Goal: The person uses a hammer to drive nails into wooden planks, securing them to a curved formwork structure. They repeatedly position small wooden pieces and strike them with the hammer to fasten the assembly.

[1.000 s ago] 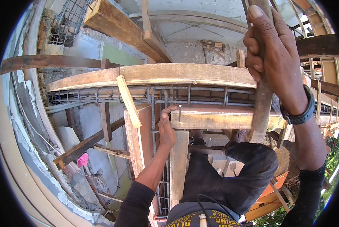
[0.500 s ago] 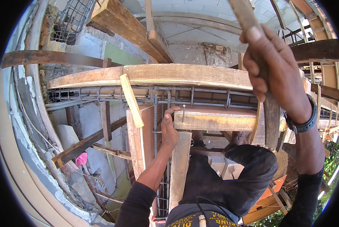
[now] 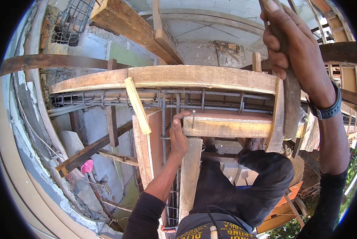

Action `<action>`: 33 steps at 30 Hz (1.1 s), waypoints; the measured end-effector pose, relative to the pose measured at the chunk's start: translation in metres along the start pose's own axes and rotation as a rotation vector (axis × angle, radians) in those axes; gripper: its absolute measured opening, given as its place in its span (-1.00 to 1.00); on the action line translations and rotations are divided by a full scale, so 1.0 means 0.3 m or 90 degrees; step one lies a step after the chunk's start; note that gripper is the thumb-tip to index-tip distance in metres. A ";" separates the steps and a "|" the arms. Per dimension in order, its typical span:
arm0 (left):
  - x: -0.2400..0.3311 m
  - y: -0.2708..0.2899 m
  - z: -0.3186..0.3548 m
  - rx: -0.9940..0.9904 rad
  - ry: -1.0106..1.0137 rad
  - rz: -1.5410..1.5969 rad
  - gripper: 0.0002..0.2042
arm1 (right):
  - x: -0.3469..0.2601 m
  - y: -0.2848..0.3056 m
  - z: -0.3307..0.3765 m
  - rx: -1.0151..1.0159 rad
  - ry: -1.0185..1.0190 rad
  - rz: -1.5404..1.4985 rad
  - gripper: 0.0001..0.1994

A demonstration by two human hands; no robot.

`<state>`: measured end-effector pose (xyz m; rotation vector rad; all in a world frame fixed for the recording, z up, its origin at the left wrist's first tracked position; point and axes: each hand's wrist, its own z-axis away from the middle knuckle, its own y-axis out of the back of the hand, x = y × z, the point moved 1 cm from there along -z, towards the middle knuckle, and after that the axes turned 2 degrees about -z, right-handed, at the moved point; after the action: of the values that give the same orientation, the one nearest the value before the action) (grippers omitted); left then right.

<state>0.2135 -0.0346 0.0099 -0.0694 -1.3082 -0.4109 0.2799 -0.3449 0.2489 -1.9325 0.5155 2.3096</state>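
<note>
My right hand [image 3: 300,55] is raised at the upper right, fingers wrapped round the wooden handle of a hammer [image 3: 292,115]; the hammer's head is out of view. My left hand [image 3: 179,137] grips the left end of a short wooden board [image 3: 234,128], its fingers hooked over the board's top edge. Close to those fingers, a nail [image 3: 193,118] stands upright at the board's near face, its head sticking up above the edge. Below the board, an upright plank [image 3: 189,175] meets its left end.
A long curved formwork board [image 3: 210,77] runs across beyond a steel rebar cage [image 3: 222,96]. A pale wood strip [image 3: 137,105] bridges to a plank [image 3: 144,147] on the left. A short batten [image 3: 275,119] crosses the board's right end. My legs [image 3: 242,191] are below, among timbers.
My right hand has risen and moved a little right with the hammer, uncovering the batten near the board's right end. My left hand, the board and the nail stay in place.
</note>
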 end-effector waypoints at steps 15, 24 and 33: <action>-0.008 0.001 -0.004 0.008 0.005 -0.014 -0.32 | 0.108 -0.066 0.075 -0.011 -0.051 0.005 -0.55; -0.029 0.004 -0.002 0.010 0.004 0.005 -0.30 | 0.236 -0.079 0.202 -0.241 -0.277 0.106 -0.57; -0.038 0.007 0.000 0.010 0.001 -0.022 -0.30 | 0.335 -0.140 0.283 -0.180 -0.244 -0.005 -0.56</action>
<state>0.2118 -0.0297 -0.0006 -0.0332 -1.3131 -0.4294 0.1919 -0.2939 0.1554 -1.5122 0.1508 2.7765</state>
